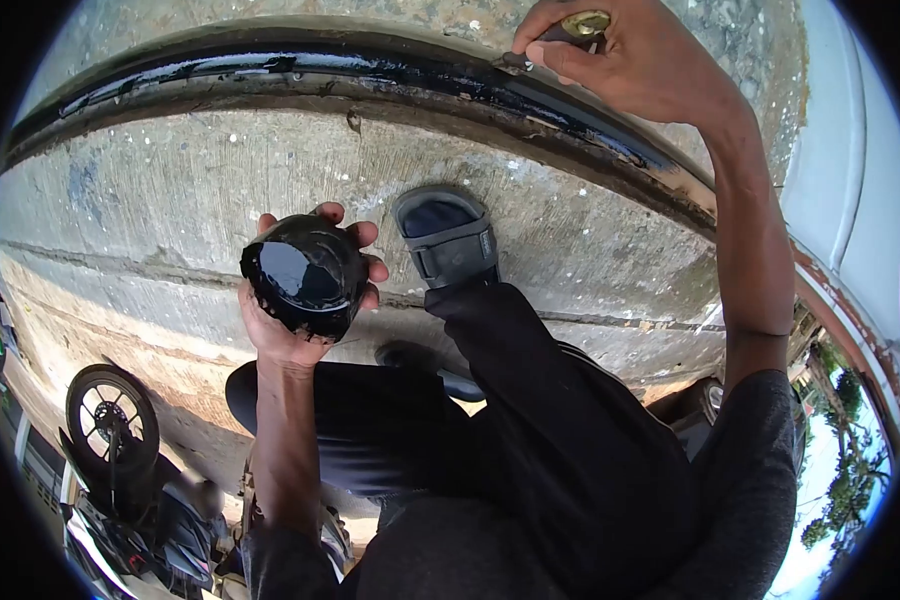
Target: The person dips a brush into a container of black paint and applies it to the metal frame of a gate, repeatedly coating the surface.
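Basically, the metal bar [410, 76] lies ahead of both hands, its long axis running L to R across the view, crosswise to the person's body; it looks bowed, prob. from the wide lens. R hand [635, 70] is the nearer one by far, up at the bar and slightly on its far side, w/ thumb and fingers pinching a paintbrush [583, 26]. Brush tip points left and sits at the bar's upper edge, apparently touching, tho the bristles are too small to make out well.

L hand [282, 342] is back nearer the body, well apart from the bar, grasping a round black paint pot [305, 275] from below w/ fingers spread round the side. Pot's top faces the camera; glossy black liquid inside, rim ragged and smeared.

Most of the bar is shiny black, wet-looking, esp. L of the brush; a tan, uncoated stretch shows at the R end, on the R forearm's side. Btwn bar and body: bare concrete [570, 245] w/ paint specks, plus a dark sandal [455, 240] on one foot, just R of the pot. Motorbike [115, 420] stands off at lower L.
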The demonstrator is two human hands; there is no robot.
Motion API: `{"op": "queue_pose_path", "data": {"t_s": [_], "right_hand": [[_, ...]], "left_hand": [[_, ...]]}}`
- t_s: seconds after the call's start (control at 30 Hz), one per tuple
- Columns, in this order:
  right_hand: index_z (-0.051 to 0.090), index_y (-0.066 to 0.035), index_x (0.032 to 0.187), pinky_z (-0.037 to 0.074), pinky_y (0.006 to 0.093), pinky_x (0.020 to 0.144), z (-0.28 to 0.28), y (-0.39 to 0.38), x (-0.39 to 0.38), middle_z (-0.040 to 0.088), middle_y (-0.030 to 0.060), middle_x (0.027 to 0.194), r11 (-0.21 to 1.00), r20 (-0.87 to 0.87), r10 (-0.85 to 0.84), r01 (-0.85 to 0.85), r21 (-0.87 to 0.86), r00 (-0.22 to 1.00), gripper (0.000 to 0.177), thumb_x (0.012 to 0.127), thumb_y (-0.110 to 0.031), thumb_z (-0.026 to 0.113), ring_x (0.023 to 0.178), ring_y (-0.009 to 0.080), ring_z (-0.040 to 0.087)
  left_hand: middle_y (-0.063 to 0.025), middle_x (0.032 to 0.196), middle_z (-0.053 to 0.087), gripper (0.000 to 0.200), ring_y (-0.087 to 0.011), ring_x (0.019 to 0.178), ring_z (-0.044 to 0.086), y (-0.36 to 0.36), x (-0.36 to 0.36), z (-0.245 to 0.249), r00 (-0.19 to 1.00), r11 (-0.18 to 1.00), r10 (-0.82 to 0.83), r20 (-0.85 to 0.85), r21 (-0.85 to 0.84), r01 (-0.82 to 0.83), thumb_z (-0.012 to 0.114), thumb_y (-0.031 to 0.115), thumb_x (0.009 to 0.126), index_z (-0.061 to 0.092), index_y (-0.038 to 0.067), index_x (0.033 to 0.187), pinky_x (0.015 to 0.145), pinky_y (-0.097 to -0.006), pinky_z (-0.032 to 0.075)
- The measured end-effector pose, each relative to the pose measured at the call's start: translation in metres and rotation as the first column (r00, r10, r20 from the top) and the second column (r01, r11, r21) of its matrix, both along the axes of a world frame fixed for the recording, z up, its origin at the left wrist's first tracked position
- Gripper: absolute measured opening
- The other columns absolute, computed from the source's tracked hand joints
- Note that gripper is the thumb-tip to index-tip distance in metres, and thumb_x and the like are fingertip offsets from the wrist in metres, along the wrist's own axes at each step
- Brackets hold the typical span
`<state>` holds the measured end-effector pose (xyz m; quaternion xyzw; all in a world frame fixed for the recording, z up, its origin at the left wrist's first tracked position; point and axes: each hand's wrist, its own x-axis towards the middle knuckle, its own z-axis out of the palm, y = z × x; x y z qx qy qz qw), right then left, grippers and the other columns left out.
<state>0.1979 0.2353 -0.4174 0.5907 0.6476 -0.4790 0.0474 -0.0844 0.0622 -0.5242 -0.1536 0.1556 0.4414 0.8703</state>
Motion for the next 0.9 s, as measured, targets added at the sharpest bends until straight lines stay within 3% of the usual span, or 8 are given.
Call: {"op": "queue_pose_path", "data": {"t_s": [0.13,0.17,0.27,0.33,0.37,0.73,0.83,0.9], "right_hand": [[0.071,0.000,0.089,0.050,0.0336,0.059,-0.034,0.002,-0.039,0.066,0.0169,0.068,0.897,-0.087,0.429,-0.412,0.160,0.899,0.021,0.081,-0.010,0.054,0.057,0.0224,0.062],[0.071,0.000,0.089,0.049,0.0332,0.060,-0.023,0.011,-0.040,0.066,0.0173,0.069,0.895,0.015,0.446,-0.446,0.003,0.895,0.022,0.081,-0.010,0.054,0.057,0.0223,0.062],[0.072,0.000,0.093,0.051,0.0335,0.065,-0.016,-0.005,-0.064,0.069,0.0142,0.078,0.900,0.170,0.413,-0.430,0.075,0.895,0.019,0.085,-0.011,0.058,0.066,0.0209,0.064],[0.072,-0.002,0.101,0.053,0.0369,0.072,-0.058,-0.013,-0.025,0.071,0.0125,0.090,0.722,0.139,0.575,-0.579,0.378,0.807,0.018,0.091,-0.014,0.064,0.077,0.0234,0.068],[0.072,0.000,0.096,0.049,0.0396,0.060,-0.069,-0.017,-0.027,0.066,0.0157,0.071,0.641,0.099,0.647,-0.610,0.466,0.756,0.018,0.088,-0.013,0.063,0.058,0.0258,0.061],[0.072,0.000,0.097,0.052,0.0354,0.064,-0.058,-0.020,-0.033,0.069,0.0145,0.080,0.655,0.189,0.583,-0.595,0.466,0.790,0.018,0.088,-0.014,0.065,0.067,0.0250,0.065],[0.072,0.000,0.093,0.051,0.0306,0.061,-0.054,-0.009,-0.023,0.070,0.0108,0.076,0.830,-0.151,0.361,-0.243,0.502,0.920,0.017,0.085,-0.009,0.061,0.063,0.0161,0.063],[0.072,0.000,0.093,0.050,0.0273,0.062,-0.049,-0.014,-0.028,0.071,0.0075,0.077,0.878,-0.141,0.215,-0.128,0.461,0.966,0.016,0.083,-0.007,0.062,0.066,0.0119,0.062]], "left_hand": [[-0.0319,0.128,0.052,0.063,-0.0480,0.104,0.060,-0.018,-0.014,0.000,0.998,0.998,0.059,0.004,-0.025,-0.059,0.036,0.052,0.101,0.044,-0.002,0.133,0.078,-0.0514,0.059],[-0.0320,0.128,0.052,0.063,-0.0481,0.104,0.060,-0.024,-0.018,0.000,0.997,0.997,0.073,0.008,-0.025,-0.073,0.036,0.052,0.101,0.044,-0.002,0.133,0.078,-0.0514,0.059],[-0.0321,0.128,0.050,0.065,-0.0480,0.106,0.059,-0.043,-0.031,-0.001,0.991,0.992,0.128,0.036,-0.008,-0.128,0.039,0.052,0.100,0.042,-0.003,0.134,0.079,-0.0514,0.059],[-0.0322,0.129,0.049,0.066,-0.0481,0.108,0.058,-0.051,-0.036,0.000,0.984,0.986,0.163,0.066,0.012,-0.164,0.040,0.052,0.099,0.041,-0.003,0.135,0.080,-0.0515,0.059],[-0.0324,0.130,0.047,0.068,-0.0484,0.110,0.057,-0.057,-0.039,-0.005,0.982,0.985,0.169,0.086,0.009,-0.171,0.042,0.053,0.098,0.039,-0.004,0.135,0.081,-0.0513,0.059],[-0.0316,0.130,0.051,0.062,-0.0483,0.106,0.060,-0.067,-0.035,-0.005,0.981,0.983,0.179,0.068,-0.040,-0.177,0.039,0.050,0.100,0.040,-0.001,0.135,0.080,-0.0530,0.058],[-0.0313,0.131,0.050,0.061,-0.0484,0.107,0.060,-0.064,-0.034,-0.005,0.978,0.984,0.177,0.108,-0.049,-0.172,0.040,0.050,0.101,0.040,0.000,0.136,0.081,-0.0538,0.058],[-0.0324,0.129,0.050,0.066,-0.0481,0.107,0.059,-0.061,-0.032,-0.006,0.980,0.985,0.170,0.108,-0.048,-0.165,0.041,0.053,0.099,0.041,-0.003,0.135,0.080,-0.0517,0.059]]}}
